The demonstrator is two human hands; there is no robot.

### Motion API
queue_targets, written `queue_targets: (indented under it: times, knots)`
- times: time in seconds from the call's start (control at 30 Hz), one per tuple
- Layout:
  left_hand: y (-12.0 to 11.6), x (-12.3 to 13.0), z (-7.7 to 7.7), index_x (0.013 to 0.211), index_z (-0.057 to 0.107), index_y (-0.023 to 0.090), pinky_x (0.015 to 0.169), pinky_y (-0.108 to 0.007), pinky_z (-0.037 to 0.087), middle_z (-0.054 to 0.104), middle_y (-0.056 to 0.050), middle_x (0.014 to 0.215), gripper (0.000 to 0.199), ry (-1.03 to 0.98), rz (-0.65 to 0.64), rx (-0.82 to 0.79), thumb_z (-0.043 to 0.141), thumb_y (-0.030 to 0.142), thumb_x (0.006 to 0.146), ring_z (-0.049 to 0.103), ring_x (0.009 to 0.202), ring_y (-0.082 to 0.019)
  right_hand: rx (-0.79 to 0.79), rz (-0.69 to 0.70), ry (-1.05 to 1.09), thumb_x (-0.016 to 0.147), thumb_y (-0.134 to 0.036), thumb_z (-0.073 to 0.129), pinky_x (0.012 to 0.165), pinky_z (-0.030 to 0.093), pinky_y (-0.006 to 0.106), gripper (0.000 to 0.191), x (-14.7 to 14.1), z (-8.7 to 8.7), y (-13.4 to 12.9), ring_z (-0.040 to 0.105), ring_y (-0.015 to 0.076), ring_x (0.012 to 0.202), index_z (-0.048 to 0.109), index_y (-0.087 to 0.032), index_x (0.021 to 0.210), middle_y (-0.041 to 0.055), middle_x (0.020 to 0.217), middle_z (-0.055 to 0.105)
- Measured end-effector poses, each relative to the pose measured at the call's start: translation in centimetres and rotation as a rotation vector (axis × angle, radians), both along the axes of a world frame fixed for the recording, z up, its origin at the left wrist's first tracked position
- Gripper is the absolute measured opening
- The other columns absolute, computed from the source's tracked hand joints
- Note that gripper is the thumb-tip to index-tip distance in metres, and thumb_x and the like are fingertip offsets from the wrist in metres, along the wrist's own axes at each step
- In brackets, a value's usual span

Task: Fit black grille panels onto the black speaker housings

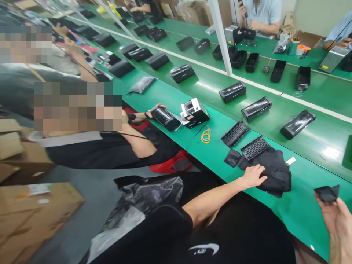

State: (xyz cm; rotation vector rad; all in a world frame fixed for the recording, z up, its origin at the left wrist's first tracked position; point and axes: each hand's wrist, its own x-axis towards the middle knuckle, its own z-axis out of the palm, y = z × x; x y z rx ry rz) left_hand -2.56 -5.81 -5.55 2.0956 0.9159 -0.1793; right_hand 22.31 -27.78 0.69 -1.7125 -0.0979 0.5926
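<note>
Green bench [299, 216] space carries two black perforated plastic grilles [235, 134], one overlapping flat black sheets [279, 172] under the loosely spread left hand [253, 176]. Farther right, the right hand [334, 212] clamps a folded black piece [326, 194].

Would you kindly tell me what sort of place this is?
Probably a factory assembly line: similar black units are spaced along a long green surface, people work on both sides, and cardboard boxes stand nearby.
</note>
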Motion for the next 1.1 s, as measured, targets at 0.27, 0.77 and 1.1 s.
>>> queue_targets:
  times: [0.27,0.77,1.1]
  knots:
    - [0.6,4.7,3.4,0.121,0.071,0.017,0.084,-0.040,0.061,0.073,-0.005,0.097,0.080,-0.541,0.279,-1.233,0.095,0.065,0.062,0.072,0.082,-0.017,0.248,0.121,0.532,0.086,-0.046,0.072,0.110,0.043,0.073,0.031,-6.8,0.6,4.9,0.065,0.0369,0.127,0.077,-0.030,0.112,0.0123,0.128,0.074]
    - [3.3,-2.1,4.9,0.129,0.067,0.018,0.067,-0.024,0.053,0.063,0.004,0.087,0.056,-0.637,0.451,-0.847,0.084,0.024,0.075,0.062,0.069,-0.008,-0.033,0.226,0.582,0.063,-0.042,0.087,0.083,0.062,0.050,0.041,-7.4,-3.4,11.4,0.074,0.0303,0.091,0.070,-0.023,0.095,0.0061,0.095,0.077]
    - [3.8,-3.9,3.6,0.142,0.058,0.021,0.069,-0.025,0.049,0.060,0.005,0.084,0.065,-0.574,0.501,-0.738,0.077,0.025,0.080,0.058,0.070,-0.010,-0.202,0.218,0.461,0.054,-0.049,0.095,0.072,0.062,0.041,0.057,-7.3,-3.5,12.9,0.074,0.0287,0.078,0.069,-0.022,0.097,0.0005,0.075,0.072]
